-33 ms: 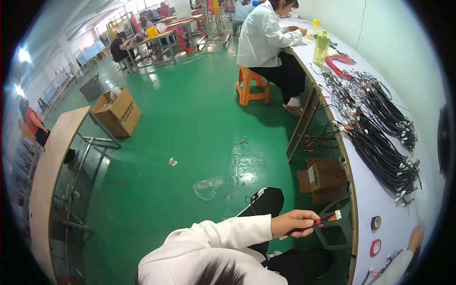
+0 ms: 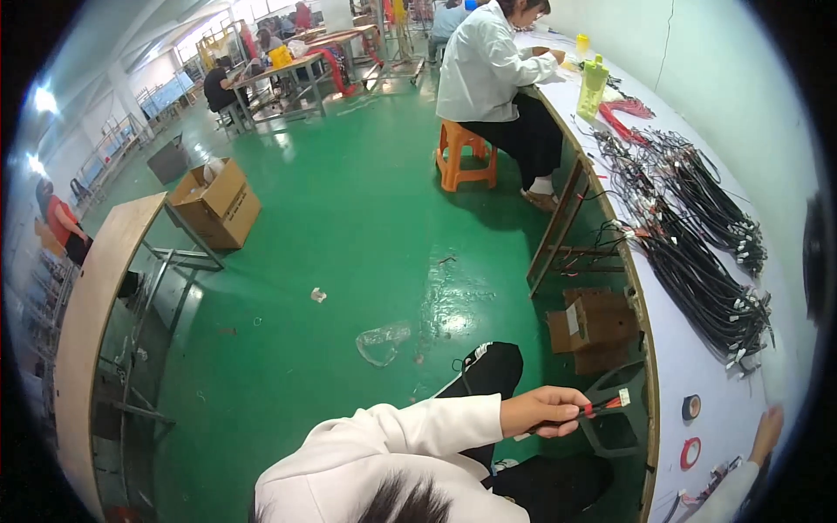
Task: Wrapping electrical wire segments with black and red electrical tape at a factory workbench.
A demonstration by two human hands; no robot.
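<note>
My left hand (image 2: 549, 411), in a white sleeve, is closed around a black cable bundle just left of the table edge. A band of red tape wraps the cable (image 2: 589, 409). Beyond it, red and dark wires fan into a white connector (image 2: 624, 397). My right hand (image 2: 766, 434) is over the table's right side, by the wall, at the picture's rim. Its fingers are too small and smeared to read. Nearby lie a black tape roll (image 2: 691, 407) and a red tape roll (image 2: 690, 452). Some thin wires with connectors (image 2: 717, 478) lie beside my right forearm.
Thick bundles of black cables (image 2: 706, 283) cover the far part of the white table (image 2: 676, 357). A co-worker (image 2: 488, 65) sits there on an orange stool (image 2: 466, 157), near a green bottle (image 2: 592, 89). Cardboard boxes (image 2: 597, 324) stand under the table and at left (image 2: 222, 205).
My left hand and the cable have shifted very slightly right. My right hand has moved a little up along the table.
</note>
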